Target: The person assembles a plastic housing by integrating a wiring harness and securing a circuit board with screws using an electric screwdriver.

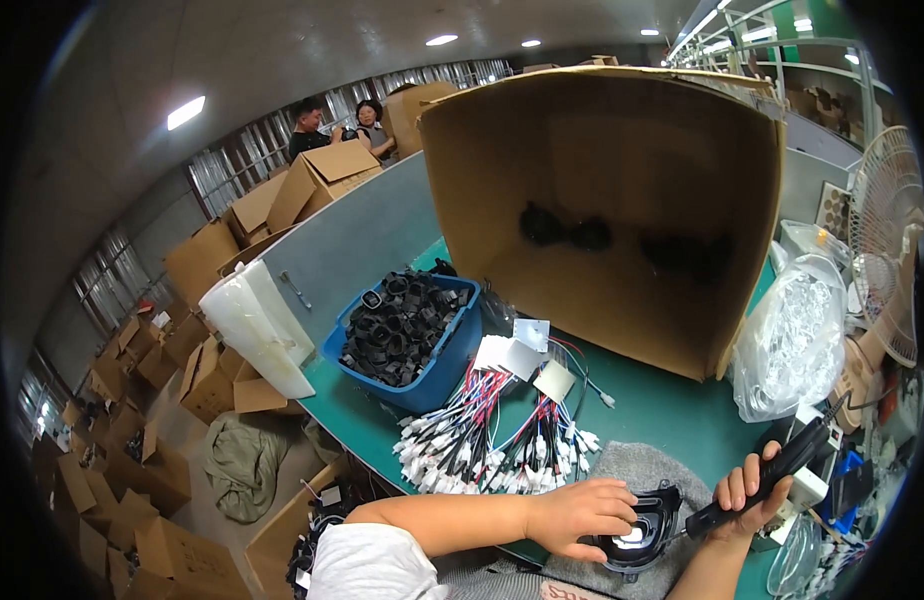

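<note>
- Black lamp housing (640, 528): lies on a grey cloth pad (632, 468) at the near edge of the green table (672, 410), glossy lens patch facing up.
- Left hand (580, 516): fingers curled over the housing's left rim, pressing it down onto the pad; not spread flat.
- Right hand (744, 492): wrapped around a black electric screwdriver (767, 478), fingers closed on the grip, tip angled down toward the housing's right side.
- Risk, as I judge it: the housing looks smooth and the pad soft, so a hard push from the driver could rock or skate it out from under the left fingers.
- Risk: the left fingertips sit near the driver tip; a slip off a screw head could catch them or scar the lens.
- Risk: the bundled wire harnesses (492, 440) with white plugs lie just beyond the pad; a loose lead could snag a wrist.
- Blue plastic bin (444, 372): heaped with small black moulded parts (402, 322).
- Large cardboard box (622, 210): tipped on its side, mouth toward the person, a few dark pieces resting on the inner wall; otherwise mostly bare.
- Clear plastic bag (792, 340): right of the box, full of clear rounded pieces, exact kind not discernible.
- Flattened and stacked cartons (162, 470) on the floor at left: contents not visible.
</note>
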{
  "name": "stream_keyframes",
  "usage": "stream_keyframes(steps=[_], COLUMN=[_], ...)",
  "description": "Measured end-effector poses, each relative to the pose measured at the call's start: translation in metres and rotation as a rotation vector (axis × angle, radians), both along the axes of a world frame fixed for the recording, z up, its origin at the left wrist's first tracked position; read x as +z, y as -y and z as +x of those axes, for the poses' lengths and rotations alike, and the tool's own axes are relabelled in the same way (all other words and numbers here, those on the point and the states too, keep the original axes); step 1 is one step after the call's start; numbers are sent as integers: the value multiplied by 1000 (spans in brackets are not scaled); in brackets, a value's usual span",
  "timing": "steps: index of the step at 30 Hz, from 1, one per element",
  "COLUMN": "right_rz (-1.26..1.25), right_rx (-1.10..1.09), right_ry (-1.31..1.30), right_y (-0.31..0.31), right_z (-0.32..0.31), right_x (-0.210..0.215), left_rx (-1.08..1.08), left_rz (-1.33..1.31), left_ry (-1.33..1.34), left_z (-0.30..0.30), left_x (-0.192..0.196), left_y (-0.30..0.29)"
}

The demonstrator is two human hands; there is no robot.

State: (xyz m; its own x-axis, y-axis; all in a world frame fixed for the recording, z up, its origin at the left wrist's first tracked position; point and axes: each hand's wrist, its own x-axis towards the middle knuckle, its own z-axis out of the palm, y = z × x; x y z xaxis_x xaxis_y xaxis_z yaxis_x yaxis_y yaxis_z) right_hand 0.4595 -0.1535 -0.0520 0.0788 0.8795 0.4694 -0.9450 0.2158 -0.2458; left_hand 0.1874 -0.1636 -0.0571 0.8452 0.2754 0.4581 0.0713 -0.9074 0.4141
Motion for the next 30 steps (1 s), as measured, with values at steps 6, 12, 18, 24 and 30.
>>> stream_keyframes(steps=[6,12,18,24,30], right_rz=[-20,7,-13,19,41], right_rx=[-16,25,45,83,57], right_ry=[4,29,12,26,63], right_y=[1,-3,-3,-1,0], right_z=[2,7,2,1,-2], right_x=[-3,-11,-11,-7,-6], left_rx=[179,334,-58,-859,-878], left_rz=[98,196,-201,-506,-576], left_ry=[189,344,885,740,733], left_z=[-17,-43,-35,5,10], left_x=[53,97,140,182,164], left_y=[5,14,48,76,81])
